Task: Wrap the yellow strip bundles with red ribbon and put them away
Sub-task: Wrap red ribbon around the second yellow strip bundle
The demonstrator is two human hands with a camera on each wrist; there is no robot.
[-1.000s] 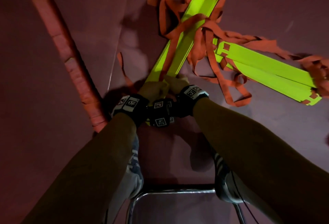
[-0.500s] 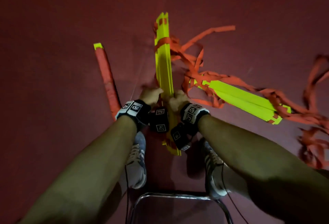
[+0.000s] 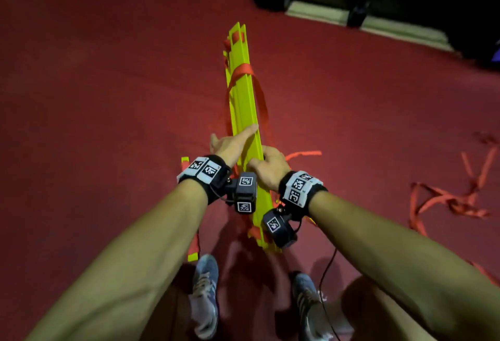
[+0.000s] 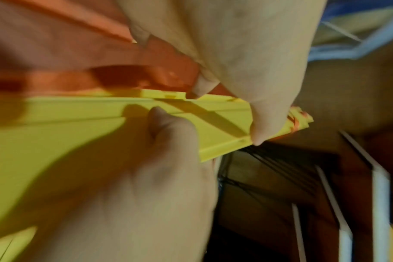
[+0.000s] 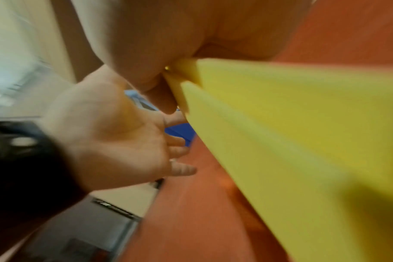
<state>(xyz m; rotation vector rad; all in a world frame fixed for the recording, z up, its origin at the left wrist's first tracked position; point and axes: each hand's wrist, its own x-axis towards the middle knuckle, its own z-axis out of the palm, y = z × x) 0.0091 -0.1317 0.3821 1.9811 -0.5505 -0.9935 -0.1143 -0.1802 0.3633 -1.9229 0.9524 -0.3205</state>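
Bundle (image 3: 241, 102) lifted higher | left hand (image 3: 230, 145) uncurled | right hand (image 3: 270, 167) still gripping

Strips (image 3: 241, 102) are reading as rigid moulded plastic: smooth, ribbed lengthwise, semi-matt with a slight sheen. Ribbon (image 3: 242, 69) is looking like thin flat tape, cloth or paper, can't tell which; matt and creasing. Floor (image 3: 108, 102) is showing a matt, fine-textured, carpet-like covering. Wristbands (image 3: 213, 191) are looking like black cloth carrying printed white tags. Shoes (image 3: 207, 281) are showing soft matt uppers.
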